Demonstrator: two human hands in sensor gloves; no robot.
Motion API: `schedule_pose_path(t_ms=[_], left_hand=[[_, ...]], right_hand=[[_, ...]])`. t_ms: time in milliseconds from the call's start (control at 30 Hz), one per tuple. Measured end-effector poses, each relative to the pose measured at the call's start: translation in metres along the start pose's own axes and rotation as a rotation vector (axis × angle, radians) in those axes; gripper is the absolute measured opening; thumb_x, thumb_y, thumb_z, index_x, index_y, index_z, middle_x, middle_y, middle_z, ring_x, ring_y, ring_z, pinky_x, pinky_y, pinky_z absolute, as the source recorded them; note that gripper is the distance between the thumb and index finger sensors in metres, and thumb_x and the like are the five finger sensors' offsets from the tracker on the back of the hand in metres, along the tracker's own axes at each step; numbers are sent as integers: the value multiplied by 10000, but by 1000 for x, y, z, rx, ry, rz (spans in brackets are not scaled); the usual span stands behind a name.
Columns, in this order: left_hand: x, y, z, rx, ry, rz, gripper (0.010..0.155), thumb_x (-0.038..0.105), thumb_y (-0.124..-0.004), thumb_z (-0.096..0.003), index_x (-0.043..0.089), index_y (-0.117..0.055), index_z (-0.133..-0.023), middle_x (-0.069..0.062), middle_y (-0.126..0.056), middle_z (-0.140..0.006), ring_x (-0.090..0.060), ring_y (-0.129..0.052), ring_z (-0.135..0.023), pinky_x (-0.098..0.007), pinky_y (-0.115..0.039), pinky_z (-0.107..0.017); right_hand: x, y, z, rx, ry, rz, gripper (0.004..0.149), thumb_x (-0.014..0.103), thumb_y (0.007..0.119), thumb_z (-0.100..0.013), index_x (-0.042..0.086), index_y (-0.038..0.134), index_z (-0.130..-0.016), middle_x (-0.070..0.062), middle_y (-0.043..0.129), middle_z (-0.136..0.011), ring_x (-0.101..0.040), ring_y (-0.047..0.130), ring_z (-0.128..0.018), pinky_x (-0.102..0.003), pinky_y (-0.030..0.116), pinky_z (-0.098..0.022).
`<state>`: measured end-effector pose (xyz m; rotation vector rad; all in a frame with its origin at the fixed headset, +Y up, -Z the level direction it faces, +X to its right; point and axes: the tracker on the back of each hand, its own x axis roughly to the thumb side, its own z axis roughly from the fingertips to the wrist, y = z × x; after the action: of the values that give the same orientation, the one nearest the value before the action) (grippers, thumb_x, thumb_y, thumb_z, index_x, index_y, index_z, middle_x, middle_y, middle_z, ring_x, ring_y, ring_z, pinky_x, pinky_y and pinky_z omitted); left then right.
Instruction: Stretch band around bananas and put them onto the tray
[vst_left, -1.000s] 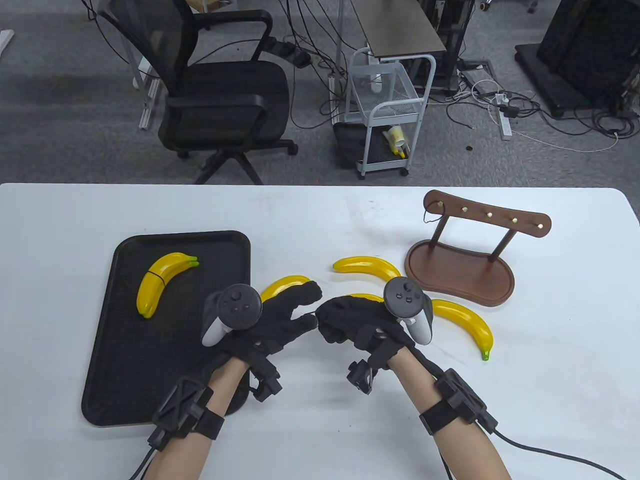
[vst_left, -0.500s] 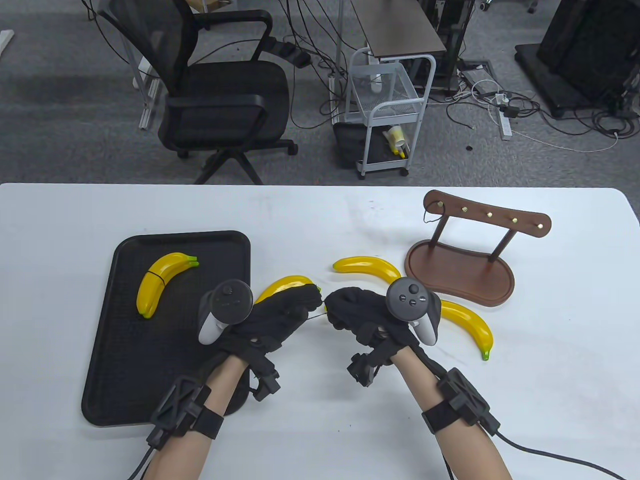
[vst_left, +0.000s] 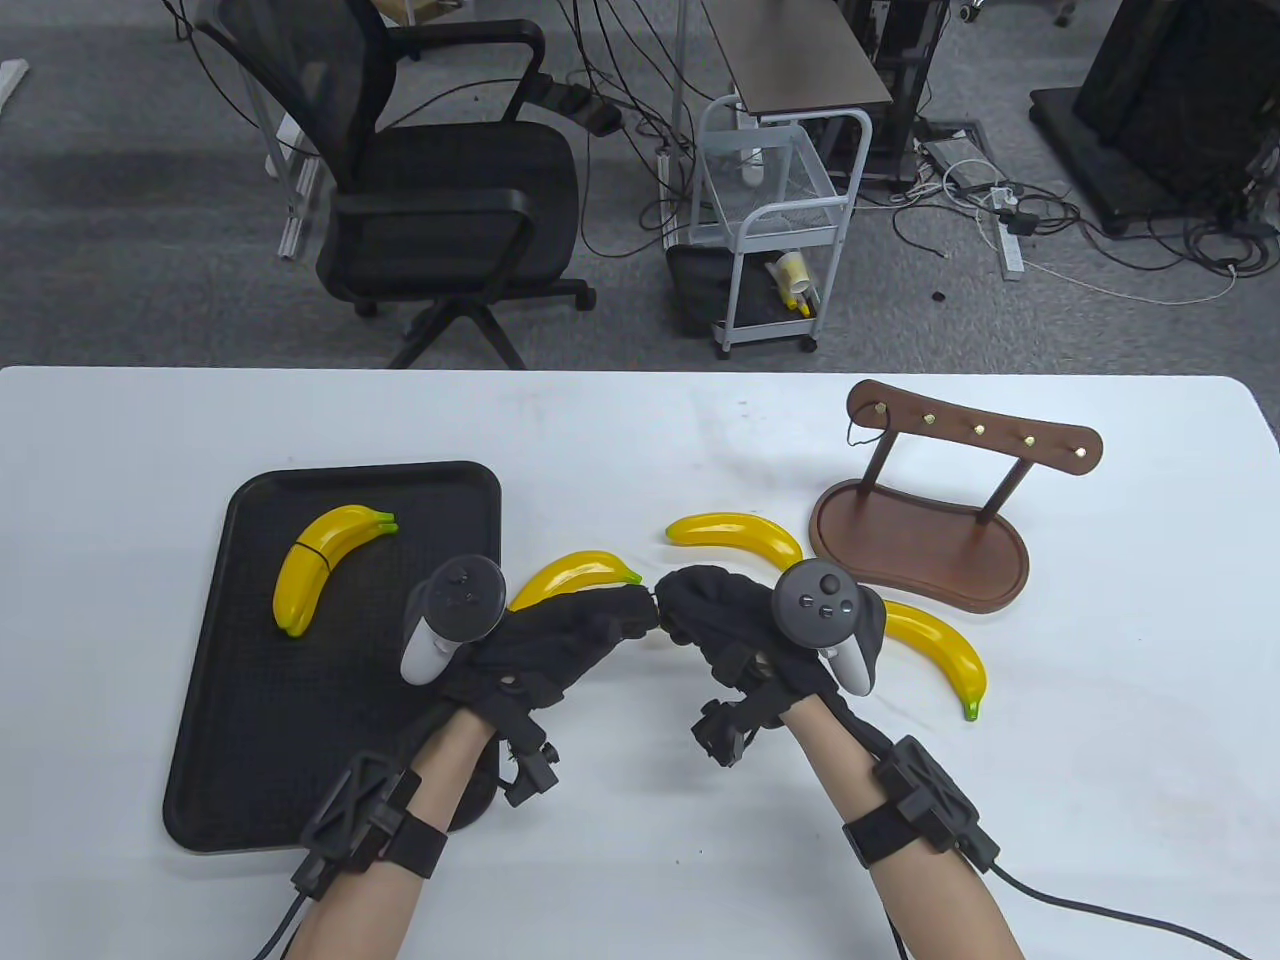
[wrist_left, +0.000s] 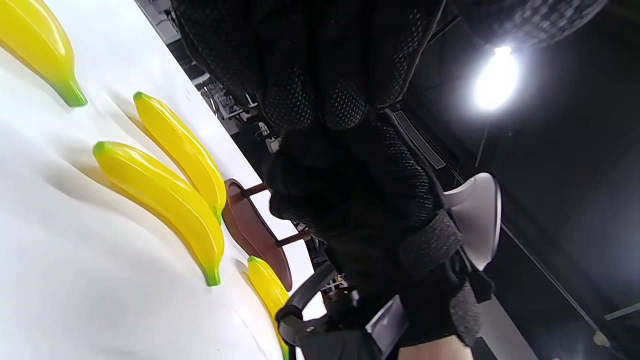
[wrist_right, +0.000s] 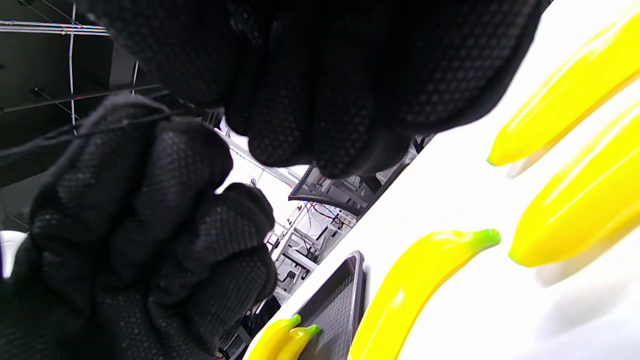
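White table (vst_left: 640, 450); touching hands (vst_left: 655, 612) hide any band.

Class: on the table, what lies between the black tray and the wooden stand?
In the table view, three loose bananas lie between tray and stand, with both gloved hands above them; a fourth shows in the left wrist view.

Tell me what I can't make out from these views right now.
- Band: too thin to see between the left hand and right hand; the touching gloves hide it in every view.
- Fourth loose banana: the right hand covers it in the table view.
- Tray: its near corner is behind the left forearm.
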<state>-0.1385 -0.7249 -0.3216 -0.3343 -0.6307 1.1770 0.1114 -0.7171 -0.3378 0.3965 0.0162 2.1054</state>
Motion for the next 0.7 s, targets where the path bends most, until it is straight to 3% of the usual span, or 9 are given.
schedule_pose_path(t_ms=[433, 700], left_hand=[[1, 0, 0, 0, -22, 55, 655, 571, -608, -511, 269, -601, -1092, 35, -717, -1158, -259, -794, -1047, -481, -611, -828], [1, -2, -1, -20, -18, 71, 672, 579, -590, -515, 260, -564, -1106, 36, -723, -1150, -238, -807, -1032, -456, -616, -830]], right_hand=[[-5, 7, -1, 86, -4, -46, 367, 297, 719, -561, 118, 825, -863, -107, 947, -746, -320, 987, -586, -491, 823, -417], [-16, 11, -3, 176, -25, -184, 376, 306, 702, -564, 135, 802, -884, -92, 926, -783, -322, 963, -628, -489, 807, -449]])
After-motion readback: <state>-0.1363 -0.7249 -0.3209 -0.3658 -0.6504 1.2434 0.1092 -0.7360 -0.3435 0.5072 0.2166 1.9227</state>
